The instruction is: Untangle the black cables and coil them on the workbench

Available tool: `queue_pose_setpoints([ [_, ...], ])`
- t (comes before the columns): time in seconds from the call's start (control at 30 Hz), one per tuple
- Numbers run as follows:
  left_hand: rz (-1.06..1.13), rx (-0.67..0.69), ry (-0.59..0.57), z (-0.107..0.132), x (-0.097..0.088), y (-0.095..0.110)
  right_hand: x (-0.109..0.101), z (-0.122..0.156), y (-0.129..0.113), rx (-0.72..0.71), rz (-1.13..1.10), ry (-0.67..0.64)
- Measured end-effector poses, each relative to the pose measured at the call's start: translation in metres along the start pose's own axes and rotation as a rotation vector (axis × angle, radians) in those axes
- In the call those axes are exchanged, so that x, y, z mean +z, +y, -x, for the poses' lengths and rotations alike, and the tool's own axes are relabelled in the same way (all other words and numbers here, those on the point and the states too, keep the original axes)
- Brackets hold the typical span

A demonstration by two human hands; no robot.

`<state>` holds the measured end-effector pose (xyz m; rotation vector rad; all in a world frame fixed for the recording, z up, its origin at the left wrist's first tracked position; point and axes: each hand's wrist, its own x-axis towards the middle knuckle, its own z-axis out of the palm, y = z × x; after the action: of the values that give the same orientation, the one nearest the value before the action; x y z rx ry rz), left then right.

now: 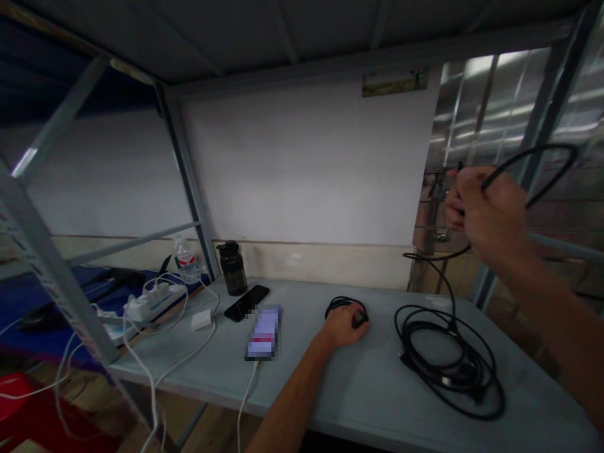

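My right hand (491, 211) is raised at the right, its fingers closed round a black cable (550, 148). That cable loops out behind the hand and also hangs down toward a loose pile of coiled black cables (408, 358) on the grey tabletop (368, 390). Several plugs show among the coils. Lower down, my left hand (342, 327) rests on the table with its fingers curled over a small black cable coil (344, 300). Part of this coil is hidden under the fingers.
Left of my left hand lie a lit phone (264, 333) on a white cord, a dark phone (246, 302) and a white charger (202, 319). Behind them stands a dark bottle (233, 269). A power strip (153, 302) with white plugs lies beyond the metal frame post (51, 277).
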<state>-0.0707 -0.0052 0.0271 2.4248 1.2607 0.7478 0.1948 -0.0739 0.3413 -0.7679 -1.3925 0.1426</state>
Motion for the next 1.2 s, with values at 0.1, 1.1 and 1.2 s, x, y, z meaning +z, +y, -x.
queue_pose_setpoints([
  [0.1,0.040,0.041,0.037,-0.001,0.000,-0.001,0.016,-0.010,-0.010,0.091,-0.132,-0.041],
  [1.1,1.435,-0.321,0.207,-0.020,-0.016,-0.008,0.104,0.242,0.208,0.224,0.400,-0.548],
  [1.2,1.357,-0.309,0.207,-0.020,-0.017,-0.005,0.105,0.251,0.210,0.195,0.429,-0.643],
])
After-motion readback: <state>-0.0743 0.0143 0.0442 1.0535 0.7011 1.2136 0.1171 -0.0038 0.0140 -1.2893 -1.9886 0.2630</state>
